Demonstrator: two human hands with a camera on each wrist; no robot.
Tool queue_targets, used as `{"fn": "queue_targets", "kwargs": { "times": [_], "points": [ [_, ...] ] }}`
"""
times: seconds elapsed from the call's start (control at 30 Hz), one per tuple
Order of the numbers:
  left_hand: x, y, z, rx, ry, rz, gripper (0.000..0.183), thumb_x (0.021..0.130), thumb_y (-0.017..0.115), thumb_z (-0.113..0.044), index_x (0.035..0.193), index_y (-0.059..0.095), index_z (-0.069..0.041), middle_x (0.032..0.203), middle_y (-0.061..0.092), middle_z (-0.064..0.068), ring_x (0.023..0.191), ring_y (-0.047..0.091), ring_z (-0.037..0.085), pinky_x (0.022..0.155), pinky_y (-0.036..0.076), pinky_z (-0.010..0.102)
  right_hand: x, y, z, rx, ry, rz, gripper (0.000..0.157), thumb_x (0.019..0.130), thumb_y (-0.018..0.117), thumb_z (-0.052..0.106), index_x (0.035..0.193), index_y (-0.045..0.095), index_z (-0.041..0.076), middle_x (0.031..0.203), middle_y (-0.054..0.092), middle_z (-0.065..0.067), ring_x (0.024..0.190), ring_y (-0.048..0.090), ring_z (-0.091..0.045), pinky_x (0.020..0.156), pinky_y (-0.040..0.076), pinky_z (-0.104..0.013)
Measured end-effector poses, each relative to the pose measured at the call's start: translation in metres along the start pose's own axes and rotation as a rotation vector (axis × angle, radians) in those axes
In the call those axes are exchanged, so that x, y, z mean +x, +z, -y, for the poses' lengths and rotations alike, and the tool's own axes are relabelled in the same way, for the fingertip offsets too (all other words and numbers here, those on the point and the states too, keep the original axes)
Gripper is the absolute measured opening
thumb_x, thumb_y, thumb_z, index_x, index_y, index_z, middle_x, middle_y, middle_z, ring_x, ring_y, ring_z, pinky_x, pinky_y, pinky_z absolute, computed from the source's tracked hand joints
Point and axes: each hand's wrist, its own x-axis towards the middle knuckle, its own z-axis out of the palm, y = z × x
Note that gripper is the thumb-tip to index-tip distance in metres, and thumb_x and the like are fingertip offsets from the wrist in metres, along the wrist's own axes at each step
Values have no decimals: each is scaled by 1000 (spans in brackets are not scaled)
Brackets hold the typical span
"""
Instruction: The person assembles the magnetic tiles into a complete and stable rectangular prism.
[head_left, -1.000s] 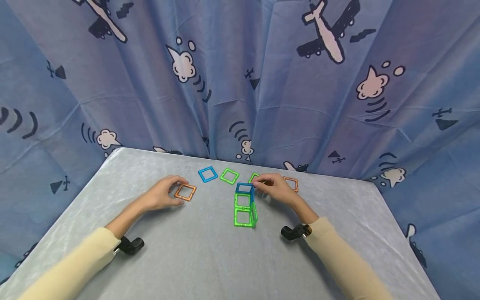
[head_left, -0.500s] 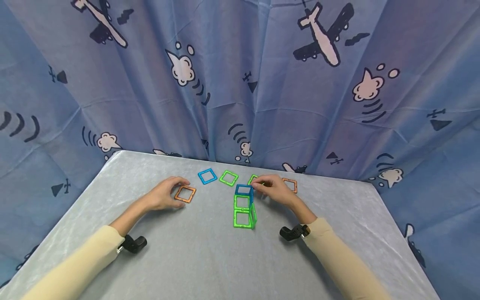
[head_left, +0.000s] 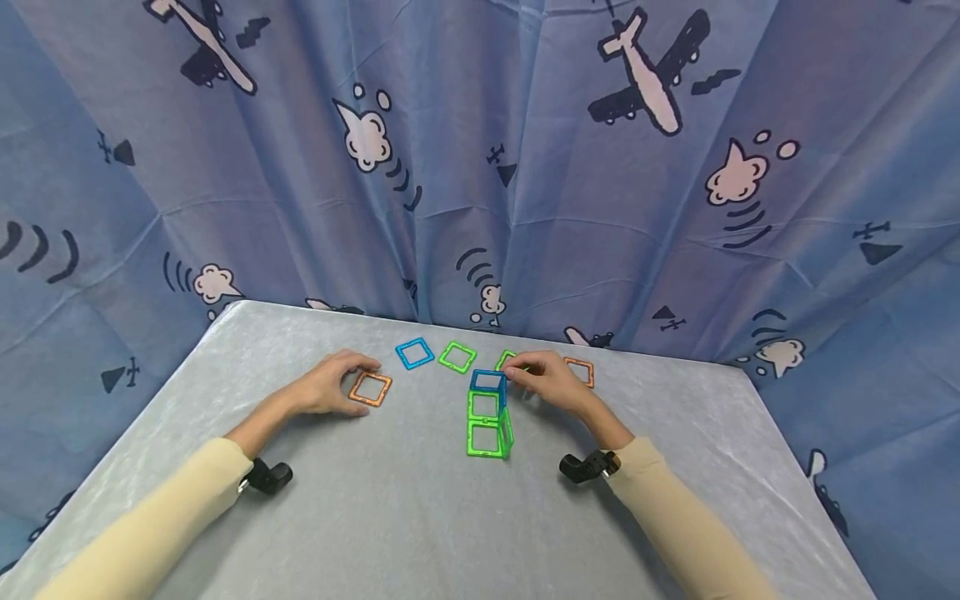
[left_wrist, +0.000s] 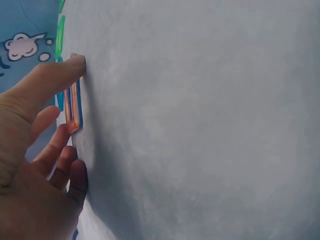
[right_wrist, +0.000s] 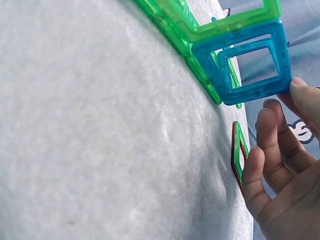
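In the head view, my right hand (head_left: 552, 381) is at the upper right corner of a joined structure of square magnetic tiles. Its thumb and a finger pinch the edge of an upright blue magnetic tile (right_wrist: 256, 97), seen closely in the right wrist view. Green magnetic tiles (head_left: 484, 456) form the structure's near part. My left hand (head_left: 328, 387) is spread beside an orange magnetic tile (head_left: 380, 396), thumb on the near side and fingers on the far side. In the left wrist view this is the orange edge of a small stack (left_wrist: 74, 112) with blue layers; contact is unclear.
Along the back lie a loose blue tile (head_left: 402, 357), a green tile (head_left: 450, 364) and another green tile (head_left: 504, 360) partly hidden by my right hand. An orange tile (head_left: 591, 373) lies behind that hand. The grey-covered table (head_left: 420, 517) ends at a blue patterned curtain (head_left: 450, 167).
The head view has shifted slightly, so the scene sits a little lower than a second ago. Both hands and the tiles otherwise stay in place.
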Motion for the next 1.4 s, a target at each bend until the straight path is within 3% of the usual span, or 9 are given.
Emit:
{"fn": "queue_targets", "kwargs": {
  "times": [0.57,0.9,1.17,1.4],
  "points": [
    [2,-2,4,-7,-75,12,49,75,90,-10,116,68,4,111,62,17,104,58,38,91,47,53,0,0,0,-3,-5,-2,20,103,60,3,115,71,-8,101,65,-34,88,56,-59,70,49,-63],
    [8,-5,-6,-92,-193,51,38,80,86,-11,112,67,-1,106,67,11,95,64,27,84,52,44,1,0,-1,0,-5,-1,21,103,60,3,115,71,-9,103,65,-35,88,57,-59,71,50,-64],
    [8,-8,-12,-62,-159,169,65,72,94,-15,125,61,5,122,60,18,107,60,35,94,48,48,1,-1,0,-3,-16,3,20,103,59,2,115,70,-9,103,65,-34,88,58,-58,71,50,-63],
    [5,-3,-10,2,-132,144,53,72,93,-11,115,66,4,109,61,13,100,60,32,90,49,48,1,-1,1,-3,-19,10,21,103,59,2,116,70,-10,103,65,-35,88,58,-58,72,49,-66]
  ]
}}
